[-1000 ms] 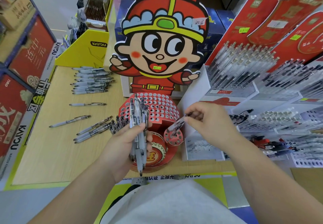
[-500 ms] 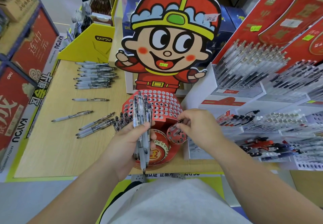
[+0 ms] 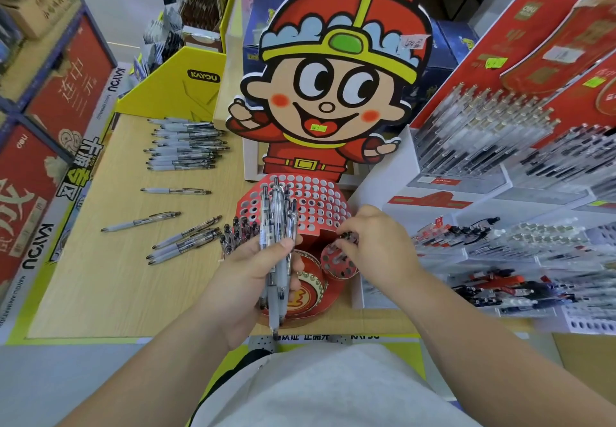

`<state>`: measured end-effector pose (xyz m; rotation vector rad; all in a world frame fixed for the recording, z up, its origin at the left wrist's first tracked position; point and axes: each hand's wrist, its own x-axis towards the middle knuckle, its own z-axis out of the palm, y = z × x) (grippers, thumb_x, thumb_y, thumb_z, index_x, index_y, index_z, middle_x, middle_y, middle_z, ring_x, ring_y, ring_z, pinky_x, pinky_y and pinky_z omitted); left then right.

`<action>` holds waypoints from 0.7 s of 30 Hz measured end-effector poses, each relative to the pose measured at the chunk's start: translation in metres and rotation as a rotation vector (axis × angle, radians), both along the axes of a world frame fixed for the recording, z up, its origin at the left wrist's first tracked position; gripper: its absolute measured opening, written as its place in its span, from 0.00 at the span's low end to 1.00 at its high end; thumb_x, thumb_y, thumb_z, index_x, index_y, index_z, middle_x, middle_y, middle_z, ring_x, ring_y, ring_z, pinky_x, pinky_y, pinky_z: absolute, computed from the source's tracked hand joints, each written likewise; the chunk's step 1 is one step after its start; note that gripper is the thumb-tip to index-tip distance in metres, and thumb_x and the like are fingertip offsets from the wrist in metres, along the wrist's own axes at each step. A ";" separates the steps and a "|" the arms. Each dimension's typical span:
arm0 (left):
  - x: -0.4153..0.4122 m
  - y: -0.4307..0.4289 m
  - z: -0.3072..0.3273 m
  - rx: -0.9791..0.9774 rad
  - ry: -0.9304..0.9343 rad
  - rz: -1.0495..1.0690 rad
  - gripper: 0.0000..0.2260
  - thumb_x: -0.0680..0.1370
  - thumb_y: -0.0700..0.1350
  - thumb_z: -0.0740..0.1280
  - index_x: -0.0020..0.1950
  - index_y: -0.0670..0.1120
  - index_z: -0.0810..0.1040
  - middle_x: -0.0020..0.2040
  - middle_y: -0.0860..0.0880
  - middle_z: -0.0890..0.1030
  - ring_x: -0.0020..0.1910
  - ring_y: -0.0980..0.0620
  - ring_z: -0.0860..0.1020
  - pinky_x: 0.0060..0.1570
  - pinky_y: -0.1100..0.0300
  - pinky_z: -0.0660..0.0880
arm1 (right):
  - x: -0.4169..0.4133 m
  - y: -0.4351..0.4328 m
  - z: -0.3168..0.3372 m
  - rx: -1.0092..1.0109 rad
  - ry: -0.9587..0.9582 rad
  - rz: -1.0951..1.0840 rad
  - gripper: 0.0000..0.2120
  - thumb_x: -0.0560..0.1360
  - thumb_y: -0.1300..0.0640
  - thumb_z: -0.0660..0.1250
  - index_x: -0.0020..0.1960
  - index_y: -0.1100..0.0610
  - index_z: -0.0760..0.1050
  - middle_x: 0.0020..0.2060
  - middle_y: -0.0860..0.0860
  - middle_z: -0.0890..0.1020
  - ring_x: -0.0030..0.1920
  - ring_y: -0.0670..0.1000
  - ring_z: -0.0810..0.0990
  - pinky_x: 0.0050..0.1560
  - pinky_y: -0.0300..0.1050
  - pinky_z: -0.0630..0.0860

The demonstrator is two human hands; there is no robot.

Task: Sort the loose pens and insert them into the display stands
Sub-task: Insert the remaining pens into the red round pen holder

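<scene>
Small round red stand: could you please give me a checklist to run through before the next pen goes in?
1. Grip of the left hand on the pen bundle: ok.
2. Pinch of the right hand on a pen at the small round stand: ok.
3. That pen seated in a hole: cannot tell, the fingers cover it.
4. Empty holes in the small round stand: ok, several show.
5. Empty holes in the large perforated stand: ok.
6. All loose pens cleared from the table: not ok.
</scene>
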<state>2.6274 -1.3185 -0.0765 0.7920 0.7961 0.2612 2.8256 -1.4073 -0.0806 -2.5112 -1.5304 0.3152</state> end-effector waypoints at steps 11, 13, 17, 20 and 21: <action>0.009 -0.003 0.005 0.087 -0.015 -0.097 0.05 0.80 0.45 0.68 0.52 0.45 0.80 0.40 0.42 0.78 0.35 0.45 0.75 0.33 0.56 0.74 | -0.020 0.003 0.054 0.234 0.885 -0.273 0.07 0.74 0.48 0.74 0.50 0.49 0.83 0.41 0.50 0.86 0.37 0.46 0.83 0.40 0.41 0.79; 0.013 -0.006 0.007 0.117 -0.026 -0.126 0.04 0.80 0.43 0.68 0.48 0.50 0.81 0.39 0.43 0.78 0.35 0.44 0.74 0.32 0.57 0.74 | -0.026 0.002 0.058 0.251 0.955 -0.295 0.08 0.73 0.51 0.76 0.50 0.50 0.82 0.39 0.53 0.86 0.36 0.49 0.84 0.39 0.48 0.81; 0.021 -0.009 0.007 0.220 0.008 -0.192 0.05 0.81 0.41 0.68 0.48 0.50 0.81 0.37 0.47 0.79 0.36 0.48 0.76 0.37 0.58 0.75 | -0.028 -0.003 0.053 0.276 0.970 -0.387 0.08 0.72 0.57 0.77 0.49 0.52 0.80 0.35 0.54 0.85 0.33 0.50 0.83 0.38 0.52 0.81; 0.025 -0.010 0.004 0.281 0.062 -0.233 0.02 0.81 0.43 0.68 0.53 0.46 0.80 0.38 0.44 0.78 0.38 0.46 0.76 0.41 0.51 0.74 | -0.023 -0.008 0.051 0.276 0.996 -0.435 0.09 0.74 0.61 0.75 0.51 0.55 0.79 0.32 0.52 0.84 0.32 0.51 0.82 0.36 0.48 0.80; 0.026 -0.010 0.003 0.275 0.065 -0.237 0.04 0.81 0.42 0.68 0.54 0.44 0.80 0.39 0.42 0.78 0.38 0.46 0.76 0.42 0.51 0.74 | -0.021 -0.010 0.051 0.279 0.995 -0.442 0.09 0.74 0.62 0.75 0.52 0.56 0.79 0.31 0.52 0.84 0.32 0.50 0.82 0.35 0.47 0.79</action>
